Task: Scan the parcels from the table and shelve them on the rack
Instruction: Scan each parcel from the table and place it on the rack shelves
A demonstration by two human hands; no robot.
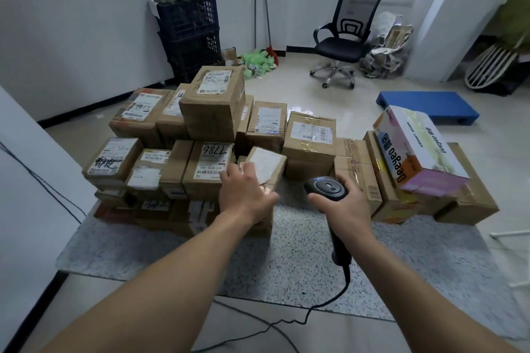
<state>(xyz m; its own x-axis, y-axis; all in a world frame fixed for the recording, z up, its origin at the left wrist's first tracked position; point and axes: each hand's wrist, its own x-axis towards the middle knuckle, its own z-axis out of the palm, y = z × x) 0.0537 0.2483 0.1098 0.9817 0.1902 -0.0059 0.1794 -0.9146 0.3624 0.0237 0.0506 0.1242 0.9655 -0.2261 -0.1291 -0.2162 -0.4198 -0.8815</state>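
Note:
Several cardboard parcels are stacked on a speckled grey table [301,255]. My left hand [243,195] grips a small brown parcel [268,165] with a white label, tilted at the front of the pile. Beside it lies a parcel marked 7786 [210,162]. My right hand [342,200] holds a black barcode scanner [325,188] by its handle, its head turned toward the small parcel. The scanner's cable [324,306] hangs down over the table's front edge. No rack is in view.
A colourful printed box [421,149] leans on parcels at the right. Behind the table stand a black office chair [344,37], stacked dark crates [189,31], a blue pallet [430,106] and bags by the wall. A white panel [25,180] stands at the left.

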